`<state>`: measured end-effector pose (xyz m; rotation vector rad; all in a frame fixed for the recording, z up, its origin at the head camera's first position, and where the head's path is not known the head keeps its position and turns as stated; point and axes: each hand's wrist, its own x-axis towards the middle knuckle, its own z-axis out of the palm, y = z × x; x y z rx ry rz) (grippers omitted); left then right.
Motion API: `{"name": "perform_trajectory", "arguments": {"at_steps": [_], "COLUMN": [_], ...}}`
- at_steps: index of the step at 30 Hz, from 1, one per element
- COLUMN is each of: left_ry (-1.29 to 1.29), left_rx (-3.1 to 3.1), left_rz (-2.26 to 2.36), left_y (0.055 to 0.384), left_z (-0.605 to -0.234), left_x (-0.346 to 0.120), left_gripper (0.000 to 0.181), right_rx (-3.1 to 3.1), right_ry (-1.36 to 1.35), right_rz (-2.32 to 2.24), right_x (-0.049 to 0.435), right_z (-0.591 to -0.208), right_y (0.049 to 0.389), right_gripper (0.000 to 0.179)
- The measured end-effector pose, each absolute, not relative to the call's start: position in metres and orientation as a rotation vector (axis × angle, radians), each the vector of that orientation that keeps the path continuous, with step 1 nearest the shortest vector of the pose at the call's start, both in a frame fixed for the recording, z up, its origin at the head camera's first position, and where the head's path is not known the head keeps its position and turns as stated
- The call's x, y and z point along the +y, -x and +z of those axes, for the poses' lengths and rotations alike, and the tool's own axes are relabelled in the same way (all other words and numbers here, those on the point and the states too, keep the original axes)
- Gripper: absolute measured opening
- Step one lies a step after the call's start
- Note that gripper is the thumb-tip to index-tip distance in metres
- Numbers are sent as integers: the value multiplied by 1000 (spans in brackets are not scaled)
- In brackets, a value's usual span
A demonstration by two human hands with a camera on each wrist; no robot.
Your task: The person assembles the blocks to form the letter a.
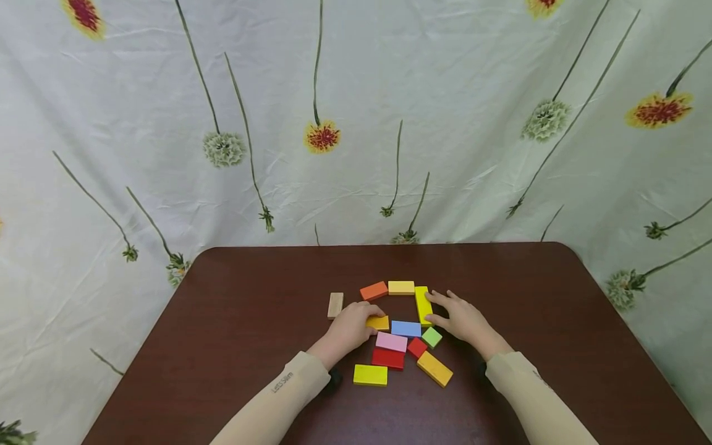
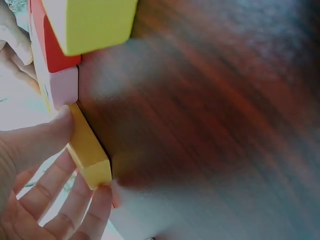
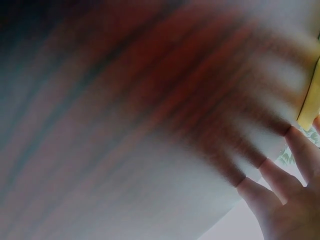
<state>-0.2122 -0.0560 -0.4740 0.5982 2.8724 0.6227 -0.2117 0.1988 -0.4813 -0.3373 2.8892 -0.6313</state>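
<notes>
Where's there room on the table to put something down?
The table is bare left of the tan block and right of the right hand. It's crowded beside the left hand, around the blue block and pink block.

A creased white cloth (image 1: 467, 80) printed with red-and-yellow blooms (image 1: 322, 136), pale flower heads (image 1: 224, 149) and slender stems (image 1: 317, 62) is hanging behind a dark reddish-brown table (image 1: 250, 296) with rounded far corners.

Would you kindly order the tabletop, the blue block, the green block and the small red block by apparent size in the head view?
Largest first:
1. Tabletop
2. Blue block
3. Green block and small red block: these look alike, so unranked.
</notes>
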Motion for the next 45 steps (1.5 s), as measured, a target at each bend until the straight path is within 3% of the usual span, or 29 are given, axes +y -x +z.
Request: {"name": "perform_trajectory", "arguments": {"at_steps": [17, 27, 45], "left_ry": [-740, -726, -688], "left_rx": [2836, 2697, 2610], "left_rz": [556, 635, 791], "left_y": [203, 217, 225], "left_z": [-471, -469, -480], "left_x": [-56, -55, -46], "left_gripper": [33, 38, 28], "right_rx": [2901, 2897, 2883], "right_ry": [318, 312, 284], "right_rz": [-599, -599, -596], "right_x": [201, 199, 198], "right_z": [-479, -479, -481], "right_y": [214, 214, 214], "right_gripper": [61, 60, 61]}}
